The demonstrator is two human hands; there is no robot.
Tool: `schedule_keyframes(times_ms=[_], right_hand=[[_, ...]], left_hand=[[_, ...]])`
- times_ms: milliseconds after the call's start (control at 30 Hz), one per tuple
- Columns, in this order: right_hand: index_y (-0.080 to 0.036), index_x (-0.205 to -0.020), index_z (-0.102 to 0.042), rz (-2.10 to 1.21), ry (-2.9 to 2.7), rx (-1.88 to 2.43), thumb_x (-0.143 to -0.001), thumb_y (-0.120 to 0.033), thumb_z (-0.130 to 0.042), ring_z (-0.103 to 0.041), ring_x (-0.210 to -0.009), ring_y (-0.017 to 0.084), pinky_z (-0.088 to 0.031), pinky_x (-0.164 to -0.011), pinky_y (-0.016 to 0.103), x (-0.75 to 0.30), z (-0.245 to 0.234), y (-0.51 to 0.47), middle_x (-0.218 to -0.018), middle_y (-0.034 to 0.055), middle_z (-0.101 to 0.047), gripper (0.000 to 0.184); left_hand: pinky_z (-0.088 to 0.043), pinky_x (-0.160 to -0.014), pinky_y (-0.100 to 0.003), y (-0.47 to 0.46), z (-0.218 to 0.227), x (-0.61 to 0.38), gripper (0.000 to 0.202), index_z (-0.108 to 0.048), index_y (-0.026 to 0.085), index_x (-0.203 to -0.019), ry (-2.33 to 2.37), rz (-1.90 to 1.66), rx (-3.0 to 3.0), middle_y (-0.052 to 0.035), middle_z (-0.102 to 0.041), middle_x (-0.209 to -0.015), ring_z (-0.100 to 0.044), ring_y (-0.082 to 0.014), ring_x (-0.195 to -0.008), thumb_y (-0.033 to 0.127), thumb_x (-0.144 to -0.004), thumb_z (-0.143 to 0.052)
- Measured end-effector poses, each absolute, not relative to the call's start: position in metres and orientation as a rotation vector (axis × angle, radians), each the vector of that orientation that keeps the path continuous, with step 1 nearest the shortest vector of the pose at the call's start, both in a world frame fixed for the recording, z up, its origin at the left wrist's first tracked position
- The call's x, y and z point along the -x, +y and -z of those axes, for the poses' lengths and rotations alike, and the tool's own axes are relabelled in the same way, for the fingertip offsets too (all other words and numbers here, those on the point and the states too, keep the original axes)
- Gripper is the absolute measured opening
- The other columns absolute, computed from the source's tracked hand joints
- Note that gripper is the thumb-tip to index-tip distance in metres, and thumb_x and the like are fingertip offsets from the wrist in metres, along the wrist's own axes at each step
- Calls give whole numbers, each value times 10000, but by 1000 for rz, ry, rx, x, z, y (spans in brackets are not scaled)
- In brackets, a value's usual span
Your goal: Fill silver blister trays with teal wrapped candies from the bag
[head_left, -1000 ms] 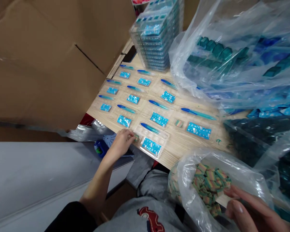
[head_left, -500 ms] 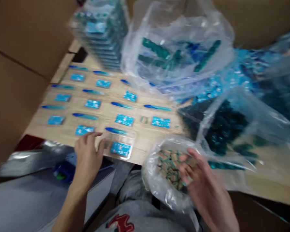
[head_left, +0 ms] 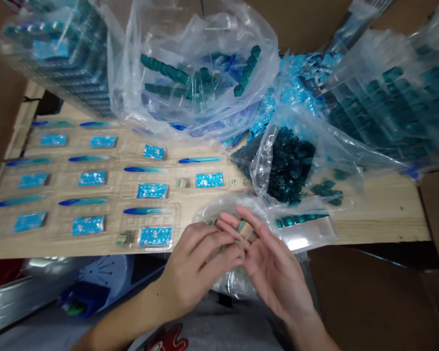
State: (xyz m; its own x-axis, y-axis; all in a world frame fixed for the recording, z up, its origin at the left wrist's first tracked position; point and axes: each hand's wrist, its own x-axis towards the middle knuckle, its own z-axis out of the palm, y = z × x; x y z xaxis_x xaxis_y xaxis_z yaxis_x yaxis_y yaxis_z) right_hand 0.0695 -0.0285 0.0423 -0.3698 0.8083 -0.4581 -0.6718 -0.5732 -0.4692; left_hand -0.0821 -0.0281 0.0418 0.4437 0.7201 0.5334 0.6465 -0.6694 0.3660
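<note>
My right hand (head_left: 274, 268) is turned palm up and cupped, with a small striped block (head_left: 245, 229), green and tan, lying on its fingers. Against it from the left comes my left hand (head_left: 201, 263), its fingers curled and its fingertips at the right palm; whatever they pinch is hidden. Both hands are over a clear plastic bag (head_left: 208, 209), whose contents they mostly cover. To the left, a clear tray (head_left: 175, 219) holds a blue pen (head_left: 142, 211), a blue patterned packet (head_left: 155, 236) and a striped block (head_left: 122, 239).
More clear trays with pens and blue packets (head_left: 88, 225) fill the table's left side. Behind stand a stack of filled trays (head_left: 76, 73) and a large bag (head_left: 190, 117) with teal strips. A bag of dark teal pieces (head_left: 289, 165) lies at right.
My left hand has left the near tray and moved right to meet my right hand. The right hand has turned palm up, showing a striped block. The view has shifted right.
</note>
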Motion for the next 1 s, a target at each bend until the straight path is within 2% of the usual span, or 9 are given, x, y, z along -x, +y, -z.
schedule_keyframes(times_ms=[67,167,300,500,633,800,900,1000], right_hand=[[-256,-1118,-655,-2059,-225,818,-876,-414,-573,-633,-1122,188,-453,-1022,372,-69,-42,-30,-1193,67,-692,301],[-230,-1104,-665,-2113,-209,807,-880,-454,-564,-661,-1066,195,-480,-993,385,-67,-42,-32,-1133,89,-712,333],[-227,-1119,-662,-2156,-208,744,-886,-472,-556,-664,-1058,198,-502,-958,382,-66,-40,-35,-1107,90,-717,355],[-231,-1124,-675,-2209,-109,697,-870,-438,-607,-632,-1120,190,-402,-1062,402,-68,-44,-36,-1153,90,-709,334],[-264,-1126,-684,-2176,-166,707,-886,-425,-589,-627,-1124,183,-413,-1054,391,-70,-44,-37,-1187,66,-697,304],[-308,-1184,-654,-2171,-401,803,-889,-496,-549,-598,-1173,182,-401,-1069,401,-78,-39,-38,-1253,39,-660,366],[-349,-1241,-603,-2079,-763,981,-885,-417,-589,-613,-1147,166,-475,-996,355,-85,-39,-33,-1250,13,-659,363],[-354,-1118,-668,-1729,-1149,1163,-859,-260,-646,-680,-946,137,-546,-819,266,-92,-41,-25,-1038,-22,-721,276]], left_hand=[[-467,-719,-298,-27,-40,84,104,-665,185,-893,1303,-1117,-2503,-37,-687,-783,-571,-178,-782,187,-910,-562],[-461,-730,-293,-25,-37,84,109,-678,210,-908,1313,-1224,-2582,-20,-705,-796,-575,-170,-760,134,-873,-607],[-468,-742,-291,-24,-34,88,135,-690,189,-917,1152,-1128,-2696,-33,-735,-808,-590,-176,-765,124,-891,-574],[-480,-758,-291,-28,-38,98,157,-669,174,-876,1197,-1082,-2686,-22,-711,-760,-576,-172,-784,122,-925,-528],[-473,-798,-287,-29,-42,96,126,-663,136,-896,1142,-977,-2715,-34,-712,-775,-577,-168,-828,135,-925,-541],[-478,-824,-301,-26,-43,93,132,-628,110,-961,1110,-924,-2595,-69,-709,-860,-587,-175,-890,124,-941,-499],[-489,-790,-294,-24,-45,90,99,-602,136,-973,1186,-933,-2369,-56,-686,-882,-592,-162,-860,110,-918,-523],[-503,-765,-267,-22,-49,87,96,-592,178,-986,1224,-924,-2064,-31,-664,-901,-600,-146,-867,135,-911,-550]])
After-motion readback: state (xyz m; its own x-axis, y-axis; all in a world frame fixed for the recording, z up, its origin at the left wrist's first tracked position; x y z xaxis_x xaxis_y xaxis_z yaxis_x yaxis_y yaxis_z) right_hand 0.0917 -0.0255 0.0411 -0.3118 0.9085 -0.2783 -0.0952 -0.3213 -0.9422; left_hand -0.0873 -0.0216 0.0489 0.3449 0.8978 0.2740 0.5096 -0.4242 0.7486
